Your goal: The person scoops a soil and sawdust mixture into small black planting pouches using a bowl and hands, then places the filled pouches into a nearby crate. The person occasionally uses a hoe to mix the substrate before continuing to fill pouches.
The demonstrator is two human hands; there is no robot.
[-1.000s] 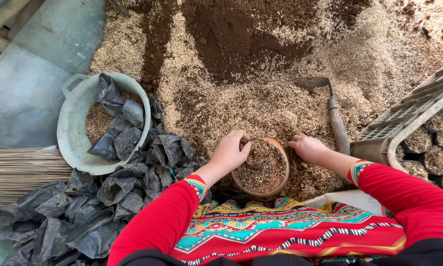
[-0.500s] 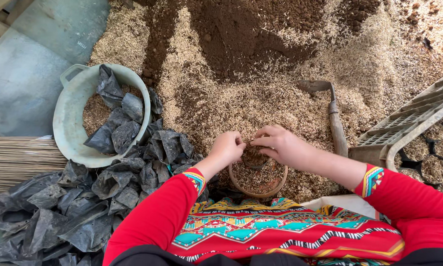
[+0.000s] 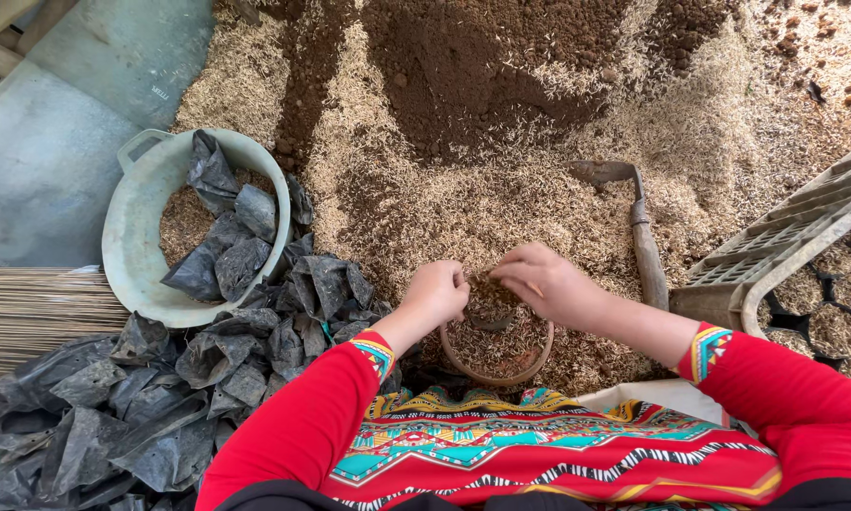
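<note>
A round brown bowl [image 3: 497, 360] of husk and soil mix sits in front of my lap. Both hands are over it, close together. My left hand [image 3: 437, 293] is curled shut at the left side of a small black bag [image 3: 490, 320] stuffed with the mix. My right hand [image 3: 545, 282] pinches the bag's right side from above. Most of the bag is hidden by my fingers and the mix.
A pale green basin [image 3: 141, 237] with black bags and husk stands at left, beside a heap of crumpled black bags [image 3: 160, 397]. A hand hoe [image 3: 641, 227] lies on the husk and soil pile [image 3: 463, 95]. A grey crate [image 3: 776, 246] of filled bags is at right.
My right hand came in from the bowl's right rim to meet the left hand over the bowl. Both hands now close on the small bag there.
</note>
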